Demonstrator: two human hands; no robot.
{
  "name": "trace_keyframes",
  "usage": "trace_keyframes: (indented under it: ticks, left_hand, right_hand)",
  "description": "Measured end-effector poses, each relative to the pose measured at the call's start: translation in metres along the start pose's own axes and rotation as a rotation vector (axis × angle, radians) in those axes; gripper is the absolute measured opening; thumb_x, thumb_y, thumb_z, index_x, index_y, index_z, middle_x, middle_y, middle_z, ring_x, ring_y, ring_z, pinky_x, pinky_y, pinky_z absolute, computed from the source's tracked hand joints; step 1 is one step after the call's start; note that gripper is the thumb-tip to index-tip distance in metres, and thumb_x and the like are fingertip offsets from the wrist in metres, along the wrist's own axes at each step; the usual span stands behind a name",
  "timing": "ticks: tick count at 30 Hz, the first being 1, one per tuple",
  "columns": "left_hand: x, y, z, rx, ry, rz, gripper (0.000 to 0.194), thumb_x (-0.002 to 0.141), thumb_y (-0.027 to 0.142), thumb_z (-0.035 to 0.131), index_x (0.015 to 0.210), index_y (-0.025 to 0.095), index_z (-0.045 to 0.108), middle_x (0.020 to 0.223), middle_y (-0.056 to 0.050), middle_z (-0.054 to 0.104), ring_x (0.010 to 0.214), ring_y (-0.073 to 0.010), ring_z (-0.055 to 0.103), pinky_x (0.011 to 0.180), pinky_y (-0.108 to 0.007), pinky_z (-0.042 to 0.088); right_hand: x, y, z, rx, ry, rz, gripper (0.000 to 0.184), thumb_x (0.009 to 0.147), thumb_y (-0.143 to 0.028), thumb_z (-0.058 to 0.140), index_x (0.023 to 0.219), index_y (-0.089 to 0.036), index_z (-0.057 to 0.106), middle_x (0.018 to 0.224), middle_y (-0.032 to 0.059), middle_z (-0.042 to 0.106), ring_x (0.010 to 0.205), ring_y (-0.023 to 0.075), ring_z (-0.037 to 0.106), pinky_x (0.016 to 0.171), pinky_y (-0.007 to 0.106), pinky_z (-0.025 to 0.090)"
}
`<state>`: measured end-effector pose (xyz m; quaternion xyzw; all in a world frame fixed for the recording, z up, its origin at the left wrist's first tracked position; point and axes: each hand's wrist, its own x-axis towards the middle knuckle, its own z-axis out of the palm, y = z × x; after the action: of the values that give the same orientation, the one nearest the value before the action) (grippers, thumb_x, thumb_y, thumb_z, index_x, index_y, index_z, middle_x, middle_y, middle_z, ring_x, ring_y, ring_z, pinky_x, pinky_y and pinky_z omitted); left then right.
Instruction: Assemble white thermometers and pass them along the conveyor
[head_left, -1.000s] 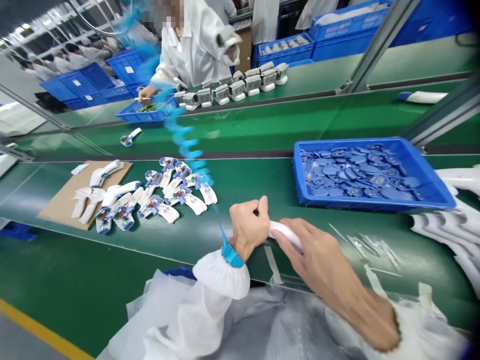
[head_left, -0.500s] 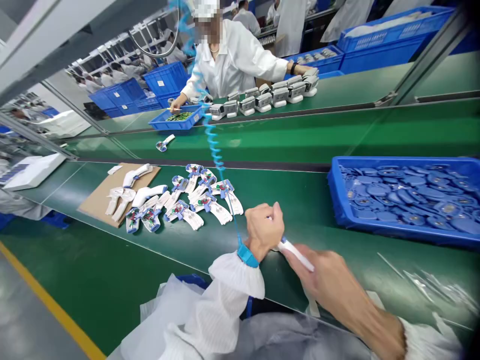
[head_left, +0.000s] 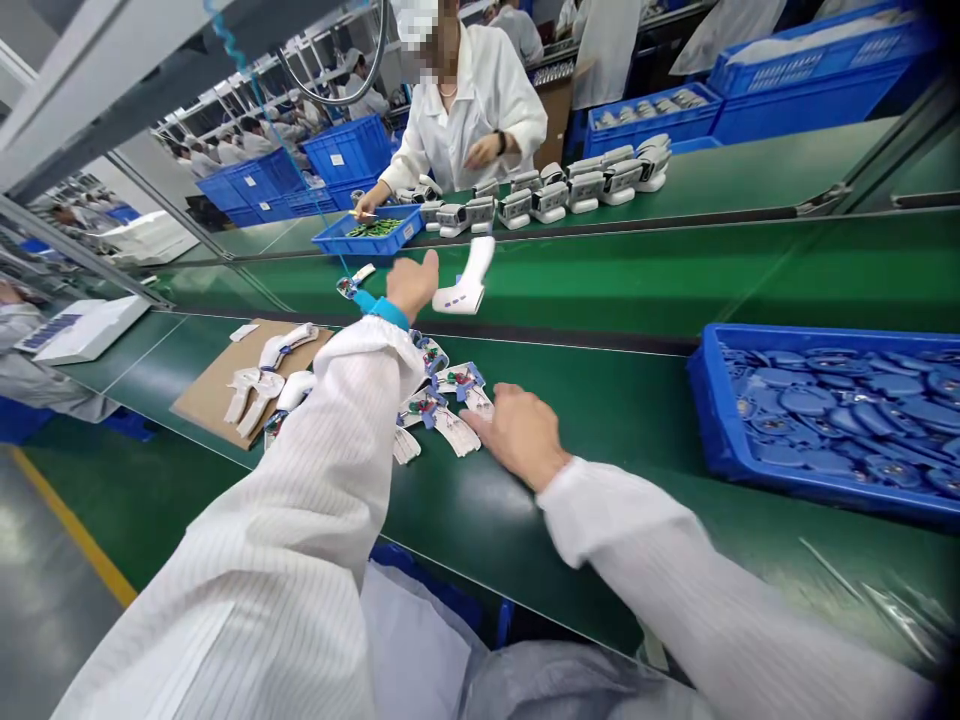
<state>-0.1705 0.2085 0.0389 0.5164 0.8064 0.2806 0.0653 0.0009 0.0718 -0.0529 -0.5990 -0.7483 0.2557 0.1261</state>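
Note:
My left hand [head_left: 412, 286], with a blue strap [head_left: 381, 308] on its wrist, reaches out over the far green belt. Its thumb is raised and the hand appears to hold nothing; some fingers are hidden. Just right of it, apart from the thumb, is a closed white gun-shaped housing [head_left: 466, 280]. My right hand [head_left: 521, 432] is at the near table, thumb and fingers around the handle end of an open gun-shaped half-shell [head_left: 459, 378] with wires and a blue part inside. Several similar half-shells [head_left: 454, 430] lie beside it, some hidden behind my left sleeve.
A blue bin [head_left: 709, 420] of blue oval parts stands right. White shells lie on a cardboard sheet [head_left: 199, 405] at left. Another half-shell [head_left: 365, 273] rests on the far belt [head_left: 600, 280]. Across it, a co-worker [head_left: 465, 110] sits behind grey-white devices [head_left: 551, 200] and a blue tray [head_left: 409, 228].
My hands have parted. The left has moved forward over the far belt and let go of the white housing; the right has moved left to the half-shells. The co-worker's arm has drawn back.

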Motion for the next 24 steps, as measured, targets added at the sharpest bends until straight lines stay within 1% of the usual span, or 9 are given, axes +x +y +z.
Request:
trace_keyframes:
  ticks: [2,4,7,9,12,15,19,22,24]
  left_hand:
    - [-0.001,-0.006,-0.011,0.023,-0.041,0.037,0.036,0.099,0.035,0.063,0.118,0.004,0.065,0.126,-0.026,0.069,0.119,-0.0324,0.064,0.099,-0.041,0.047]
    - [-0.026,-0.018,-0.015,-0.008,-0.205,0.159,0.04,0.09,0.035,0.076,0.12,0.011,0.066,0.129,-0.018,0.071,0.12,-0.0282,0.065,0.102,-0.036,0.047]
    - [-0.093,-0.034,-0.005,-0.215,-0.605,0.422,0.055,0.075,0.038,0.09,0.12,0.017,0.068,0.128,-0.011,0.072,0.116,-0.0251,0.067,0.1,-0.033,0.049]
    - [-0.142,-0.035,0.012,-0.401,-0.791,0.486,0.042,0.081,0.04,0.085,0.113,0.017,0.07,0.114,-0.008,0.076,0.103,-0.0218,0.07,0.092,-0.031,0.051]
    - [-0.204,-0.019,0.036,-0.513,-0.723,0.435,0.029,0.085,0.041,0.082,0.097,0.019,0.068,0.092,-0.002,0.075,0.084,-0.0174,0.067,0.075,-0.027,0.048]
    - [-0.243,0.003,0.046,-0.4,-0.618,0.452,0.033,0.084,0.045,0.083,0.09,0.021,0.062,0.085,0.002,0.071,0.075,-0.0163,0.061,0.068,-0.027,0.04]
    - [-0.27,0.022,0.046,-0.3,-0.536,0.587,0.028,0.093,0.046,0.074,0.091,0.023,0.058,0.09,0.001,0.07,0.077,-0.0175,0.06,0.068,-0.029,0.036]
    - [-0.284,0.03,0.047,-0.275,-0.54,0.646,0.027,0.096,0.046,0.07,0.091,0.023,0.057,0.089,0.001,0.069,0.076,-0.018,0.06,0.066,-0.029,0.034]
    - [-0.292,0.035,0.053,-0.245,-0.563,0.63,0.027,0.096,0.046,0.07,0.091,0.024,0.056,0.088,0.001,0.069,0.074,-0.0186,0.06,0.064,-0.029,0.032]
  right_hand:
    - [0.012,-0.014,0.011,-0.001,-0.042,0.015,0.035,0.092,-0.036,0.07,0.111,-0.007,0.069,0.113,0.027,0.072,0.106,0.0357,0.07,0.082,0.039,0.052]
    - [0.01,-0.005,0.007,0.024,-0.075,-0.024,0.024,0.094,-0.028,0.064,0.108,-0.009,0.069,0.107,0.023,0.074,0.099,0.0314,0.072,0.079,0.035,0.05]
    - [-0.019,0.037,-0.019,0.074,-0.082,-0.132,0.024,0.101,-0.03,0.053,0.112,-0.015,0.067,0.107,0.0139,0.075,0.093,0.0249,0.071,0.078,0.032,0.048]
    - [-0.05,0.069,-0.035,0.149,-0.013,-0.182,0.033,0.105,-0.04,0.048,0.122,-0.018,0.067,0.114,0.0106,0.074,0.099,0.0245,0.07,0.083,0.035,0.05]
    - [-0.096,0.103,-0.051,0.338,0.17,-0.198,0.042,0.107,-0.051,0.043,0.131,-0.026,0.068,0.126,0.0071,0.073,0.113,0.0251,0.066,0.095,0.04,0.051]
    - [-0.128,0.118,-0.06,0.384,0.322,-0.143,0.037,0.106,-0.051,0.049,0.121,-0.03,0.076,0.121,0.0028,0.076,0.11,0.0237,0.067,0.094,0.04,0.052]
    - [-0.149,0.125,-0.069,0.23,0.557,-0.133,0.026,0.102,-0.044,0.06,0.096,-0.028,0.08,0.095,0.0013,0.079,0.088,0.0228,0.066,0.082,0.04,0.051]
    - [-0.161,0.124,-0.074,0.17,0.576,-0.117,0.029,0.103,-0.041,0.056,0.088,-0.025,0.074,0.086,0.0021,0.076,0.08,0.0214,0.062,0.076,0.038,0.048]
    - [-0.172,0.121,-0.081,0.173,0.555,-0.088,0.032,0.104,-0.044,0.052,0.086,-0.024,0.07,0.082,0.0022,0.072,0.077,0.0206,0.06,0.071,0.036,0.046]
